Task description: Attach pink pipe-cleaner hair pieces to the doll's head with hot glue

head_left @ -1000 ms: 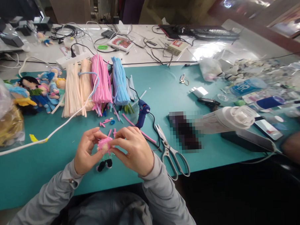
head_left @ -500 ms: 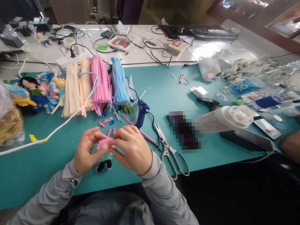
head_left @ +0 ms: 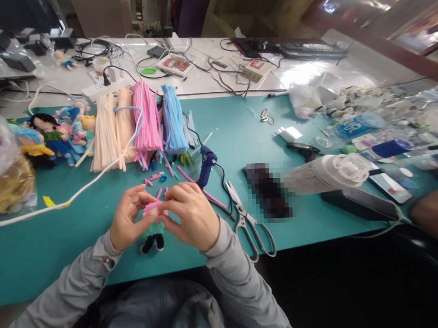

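Note:
Between my two hands is a small doll with a pink fuzzy head, a green skirt and black legs. My left hand pinches the head from the left side. From the right, my right hand grips the pink part with thumb and fingertips, which hide some of it. Short pink pipe cleaner pieces and a small blue ring lie just beyond my hands. A dark blue glue gun stands past my right hand, and large scissors lie to its right.
Pipe cleaner bundles in cream, pink and blue stand behind my hands. Finished dolls sit at the left. A white cable crosses the mat. A white bottle lies right, near another person's arm.
Both hands stay in almost the same place, still on the doll's pink head. The fingers and the pink part have shifted only slightly.

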Available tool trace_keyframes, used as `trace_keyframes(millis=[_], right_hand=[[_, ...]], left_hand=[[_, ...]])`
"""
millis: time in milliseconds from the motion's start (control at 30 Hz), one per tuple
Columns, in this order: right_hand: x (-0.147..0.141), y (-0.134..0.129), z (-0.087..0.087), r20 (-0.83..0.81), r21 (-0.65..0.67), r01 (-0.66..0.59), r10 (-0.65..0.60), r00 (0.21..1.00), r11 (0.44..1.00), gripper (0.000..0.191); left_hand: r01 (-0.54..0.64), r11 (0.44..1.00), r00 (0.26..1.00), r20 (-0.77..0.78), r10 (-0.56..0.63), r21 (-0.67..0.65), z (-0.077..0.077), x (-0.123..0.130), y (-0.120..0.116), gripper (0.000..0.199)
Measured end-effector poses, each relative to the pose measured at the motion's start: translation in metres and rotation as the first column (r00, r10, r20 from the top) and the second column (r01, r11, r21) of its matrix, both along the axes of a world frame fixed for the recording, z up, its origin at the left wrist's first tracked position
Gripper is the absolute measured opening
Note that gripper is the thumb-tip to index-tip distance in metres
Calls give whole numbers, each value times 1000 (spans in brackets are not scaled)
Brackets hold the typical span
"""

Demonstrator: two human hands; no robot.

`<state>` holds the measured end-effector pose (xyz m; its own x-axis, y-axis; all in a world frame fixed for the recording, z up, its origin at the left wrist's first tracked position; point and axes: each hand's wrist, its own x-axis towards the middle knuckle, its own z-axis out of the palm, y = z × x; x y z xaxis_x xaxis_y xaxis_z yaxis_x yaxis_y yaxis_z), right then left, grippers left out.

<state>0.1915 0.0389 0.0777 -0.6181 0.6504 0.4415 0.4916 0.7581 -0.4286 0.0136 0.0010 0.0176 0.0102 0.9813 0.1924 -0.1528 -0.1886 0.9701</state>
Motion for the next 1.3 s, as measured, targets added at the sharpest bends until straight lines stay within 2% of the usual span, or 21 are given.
trace_keyframes(millis=[133, 267, 333, 467, 633, 700, 967, 1100, 1200, 1300], right_hand=[[10, -1, 6, -234, -126, 9, -38, 971, 992, 14], [13, -9, -1, -413, -287, 92, -210, 886, 953, 19], [10, -14, -10, -433, -356, 129, -286, 855, 925, 21], [2, -27, -27, -421, -503, 126, -369, 829, 855, 10], [-4, -40, -34, -385, -706, 22, -409, 828, 708, 18], [-7, -43, -36, -377, -740, 24, -443, 814, 673, 18], [-10, -48, -48, -393, -786, 70, -584, 710, 615, 21], [-7, -49, -49, -411, -801, 40, -599, 687, 597, 22], [-5, -48, -47, -447, -785, 7, -573, 687, 620, 19], [-4, -47, -46, -506, -734, 5, -551, 664, 679, 15]], left_hand=[[-15, 998, 996, 92, 21, -62, 1, -2, 4, 53], [-27, 989, 983, 174, 52, -146, 5, -4, 6, 52], [-24, 984, 976, 208, 61, -176, 7, -4, 7, 52], [-16, 976, 966, 249, 71, -218, 9, -3, 6, 53], [-13, 971, 966, 247, 74, -240, 9, -2, 6, 51], [-12, 971, 968, 241, 71, -239, 7, -3, 6, 51], [58, 968, 976, 216, -4, -244, 2, -4, 3, 53], [102, 955, 983, 173, -54, -280, -3, -4, 1, 56], [89, 955, 984, 172, -40, -285, -3, -3, 1, 55], [77, 956, 983, 183, -25, -283, -3, -4, 1, 54]])
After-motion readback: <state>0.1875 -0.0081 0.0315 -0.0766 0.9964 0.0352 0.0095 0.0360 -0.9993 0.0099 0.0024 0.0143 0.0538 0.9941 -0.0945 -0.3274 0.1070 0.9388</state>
